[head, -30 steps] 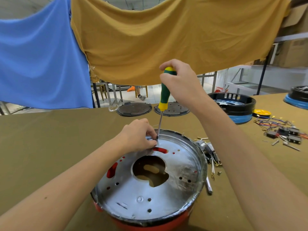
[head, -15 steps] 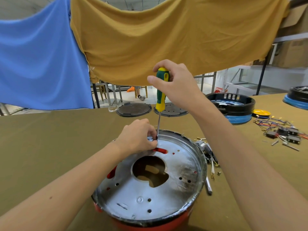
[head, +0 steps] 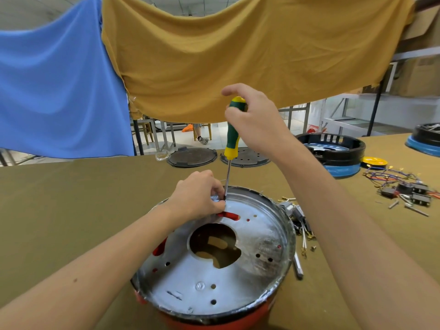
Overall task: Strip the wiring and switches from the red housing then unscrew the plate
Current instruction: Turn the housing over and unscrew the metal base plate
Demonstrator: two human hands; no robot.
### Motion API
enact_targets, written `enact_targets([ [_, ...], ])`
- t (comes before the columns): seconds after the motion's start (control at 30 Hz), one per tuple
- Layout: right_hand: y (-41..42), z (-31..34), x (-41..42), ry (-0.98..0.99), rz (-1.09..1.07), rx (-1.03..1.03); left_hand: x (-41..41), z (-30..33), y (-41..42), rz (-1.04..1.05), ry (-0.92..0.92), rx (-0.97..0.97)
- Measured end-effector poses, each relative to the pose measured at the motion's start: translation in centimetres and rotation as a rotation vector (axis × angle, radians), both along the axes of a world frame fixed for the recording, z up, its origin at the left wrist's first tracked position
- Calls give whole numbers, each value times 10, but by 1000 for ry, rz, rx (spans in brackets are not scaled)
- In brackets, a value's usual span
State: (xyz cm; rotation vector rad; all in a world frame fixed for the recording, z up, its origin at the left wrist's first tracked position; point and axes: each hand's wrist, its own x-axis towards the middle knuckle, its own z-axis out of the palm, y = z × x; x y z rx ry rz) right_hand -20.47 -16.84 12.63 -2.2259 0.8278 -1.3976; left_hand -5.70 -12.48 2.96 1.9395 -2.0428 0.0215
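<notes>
Since half a second ago the right hand (head: 256, 120) has shifted its hold on the screwdriver (head: 232, 136): the index finger now lifts off above the handle cap, while thumb and remaining fingers curl round the upper green part of the handle. Handle tilt slightly changed; shaft tip unmoved at the far rim of the plate (head: 252, 236). Left hand (head: 197, 196) unchanged in place.

Right hand: grips the green-and-yellow handle from its right side, index finger extended free. The shaft runs down and slightly left from this hand to the left hand's fingertips.

Left hand: fingers bunched, pinching at the shaft tip; what lies between the fingertips is hidden. A small bit of metal shows just left of the tip. The hand's heel rests on the plate's far-left area.

Plate: silver disc with large central cut-out and small holes, seated in the top of the red housing (head: 221, 322), directly below and nearer than both hands. Red shows through two slots beside the left hand.

Right of the right forearm, beside the housing: loose switches and screws (head: 301, 225) on the table (head: 71, 210). Further right: bundle of stripped wiring (head: 402, 186). Beyond the right hand: a black-and-blue housing (head: 333, 156); beyond the left hand, two dark round lids (head: 191, 157). Blue and mustard cloths (head: 238, 51) hang behind.
</notes>
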Motion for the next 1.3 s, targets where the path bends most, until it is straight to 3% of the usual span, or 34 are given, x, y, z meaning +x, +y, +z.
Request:
enact_targets([
  [0.6,-4,-5,4,30,84,37,1,-4,-4,-25,-49,-57],
  [1.0,-1,-4,6,-15,41,-52,-5,-13,-2,-8,-366,-124],
  [1.3,-5,-7,4,28,39,-70,-7,-14,-1,26,-402,-137],
])
